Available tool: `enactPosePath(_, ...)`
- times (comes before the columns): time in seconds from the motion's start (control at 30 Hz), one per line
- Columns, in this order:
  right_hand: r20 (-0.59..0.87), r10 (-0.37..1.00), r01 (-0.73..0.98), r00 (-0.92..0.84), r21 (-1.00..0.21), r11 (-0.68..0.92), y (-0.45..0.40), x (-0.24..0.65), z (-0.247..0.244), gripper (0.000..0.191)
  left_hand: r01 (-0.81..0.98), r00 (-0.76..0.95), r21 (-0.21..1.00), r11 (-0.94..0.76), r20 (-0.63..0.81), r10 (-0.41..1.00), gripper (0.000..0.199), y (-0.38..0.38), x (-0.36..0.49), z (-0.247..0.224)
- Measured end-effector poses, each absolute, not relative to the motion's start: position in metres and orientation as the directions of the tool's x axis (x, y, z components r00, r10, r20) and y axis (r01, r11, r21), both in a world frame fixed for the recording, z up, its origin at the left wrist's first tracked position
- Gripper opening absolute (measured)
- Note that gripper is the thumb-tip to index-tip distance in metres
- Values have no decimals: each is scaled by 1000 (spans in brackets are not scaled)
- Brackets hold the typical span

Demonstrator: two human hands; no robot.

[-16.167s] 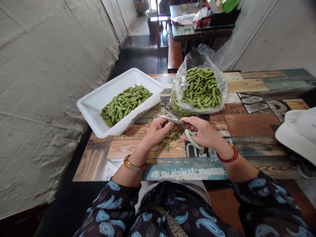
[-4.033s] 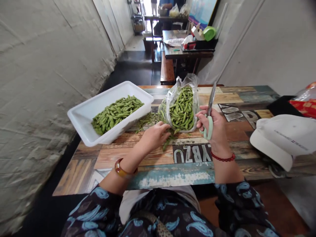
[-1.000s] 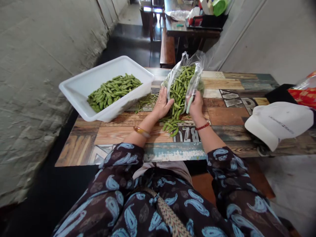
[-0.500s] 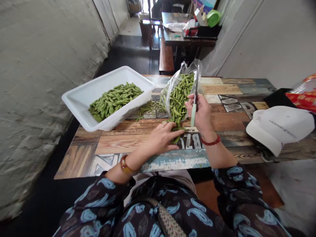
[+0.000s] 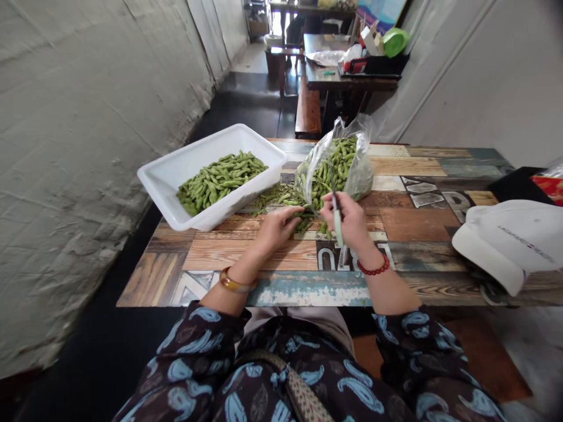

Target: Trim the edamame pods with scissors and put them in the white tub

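Note:
My right hand [image 5: 352, 221] is closed around a small knife [image 5: 337, 223] with a pale green handle, its dark narrow blade pointing away from me. The fingertips of my left hand [image 5: 276, 231] pinch a green edamame pod [image 5: 308, 210], partly hidden among others. Both hands are close together, just in front of an open clear plastic bag [image 5: 366, 167] full of pods. Loose pods spill from its mouth onto the wooden table [image 5: 246, 253]. Left of the bag, a white plastic tub [image 5: 160, 176] holds a heap of pods [image 5: 222, 180].
Small green trimmings [image 5: 275, 196] lie between tub and bag. To the right, a white cap [image 5: 505, 240] rests near the table edge beside a black item and a red package [image 5: 549, 186]. A rough wall [image 5: 109, 117] runs along the left; another table [image 5: 325, 73] stands beyond.
My left hand has lifted from the table front, drawn left and pinched a pod. My right hand has come lower and nearer to it with the knife. The whole view has shifted slightly.

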State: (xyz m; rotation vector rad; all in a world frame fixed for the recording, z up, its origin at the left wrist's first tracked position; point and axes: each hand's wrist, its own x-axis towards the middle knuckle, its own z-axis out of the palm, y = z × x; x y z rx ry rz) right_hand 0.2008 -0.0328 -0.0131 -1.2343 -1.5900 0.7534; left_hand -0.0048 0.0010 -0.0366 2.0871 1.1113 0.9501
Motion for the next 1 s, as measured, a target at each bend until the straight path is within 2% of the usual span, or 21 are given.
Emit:
enactPosePath(0.13,263,928,349,-264,-871,346,-37,176,-20,25,434,144,865,-251,208,967,23,7,-22,-33)
enactPosePath(0.23,190,952,414,-240,-867,277,-32,176,-25,30,299,62,951,-80,64,996,24,13,-30,-31)
enactPosePath(0.33,156,982,499,-107,-846,189,-28,186,-27,28,171,103,985,17,-35,994,27,12,-30,-28)
enactPosePath(0.4,143,985,510,-95,-843,171,-26,194,-26,26,114,168,993,42,-61,984,27,9,-28,-25)
enactPosePath(0.5,103,987,404,-122,-903,145,-27,202,-23,24,-51,289,991,123,-104,952,25,4,-24,-22)
enactPosePath(0.6,128,981,235,-145,-959,160,-30,207,-18,32,-226,398,940,255,-150,905,26,1,-22,-20)
enactPosePath(0.77,204,970,138,-131,-965,222,-35,208,-8,42,-265,434,928,262,-128,892,30,-2,-22,-19)
enactPosePath(0.87,189,966,167,-177,-961,219,-38,203,-6,42,-309,417,913,266,-121,901,30,-4,-20,-18)
enactPosePath(1.0,239,939,372,-246,-871,319,-41,197,-4,34,-342,430,890,301,-136,893,28,-8,-18,-12)
